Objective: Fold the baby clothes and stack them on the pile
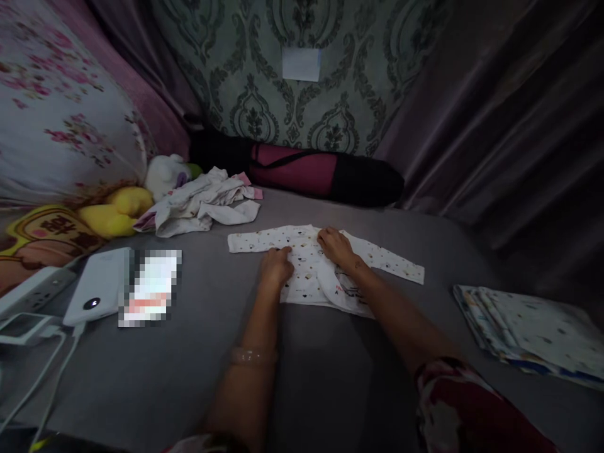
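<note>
A small white baby shirt (304, 255) with a scattered dark and yellow print lies spread on the grey bed sheet, both sleeves stretched out sideways. Its front is partly turned over, so the paler inside and some red lettering show near the lower hem. My left hand (277, 267) is at the side edge of the shirt below one sleeve, its fingers bent and closed on the cloth. Near the neckline my right hand (336, 245) pinches the fabric with curled fingers; its forearm covers part of the shirt's right side.
Crumpled baby clothes (202, 201) lie back left beside plush toys (125, 207). A power bank (101, 283), a blurred-out phone (153, 286), and a power strip (38, 292) with cables are left. A long maroon-black bag (295, 170) lies along the wall; folded clothes (538, 327) sit right.
</note>
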Demonstrator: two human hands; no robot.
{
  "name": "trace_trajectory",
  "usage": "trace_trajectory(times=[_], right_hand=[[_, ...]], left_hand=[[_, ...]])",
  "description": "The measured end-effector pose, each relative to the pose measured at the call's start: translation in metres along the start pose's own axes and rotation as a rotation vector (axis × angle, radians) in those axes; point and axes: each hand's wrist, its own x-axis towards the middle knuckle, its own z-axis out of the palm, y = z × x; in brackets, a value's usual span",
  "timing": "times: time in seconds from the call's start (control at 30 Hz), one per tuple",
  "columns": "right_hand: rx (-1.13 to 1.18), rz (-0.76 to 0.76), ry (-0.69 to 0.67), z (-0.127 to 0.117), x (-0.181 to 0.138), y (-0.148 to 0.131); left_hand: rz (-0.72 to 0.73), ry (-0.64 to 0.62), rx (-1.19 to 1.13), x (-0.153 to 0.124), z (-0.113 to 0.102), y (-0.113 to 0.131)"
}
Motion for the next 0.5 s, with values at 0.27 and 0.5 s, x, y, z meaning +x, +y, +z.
trace_trajectory(times=[0.27,0.5], right_hand=[[0.020,-0.175,0.076,0.017,-0.003,-0.030],[0.282,-0.062,-0.127,0.032,-0.001,-0.033]], left_hand=[[0.017,0.065,0.025,-0.003,0.002,0.000],[0.038,0.072,0.016,0.002,0.006,-0.006]])
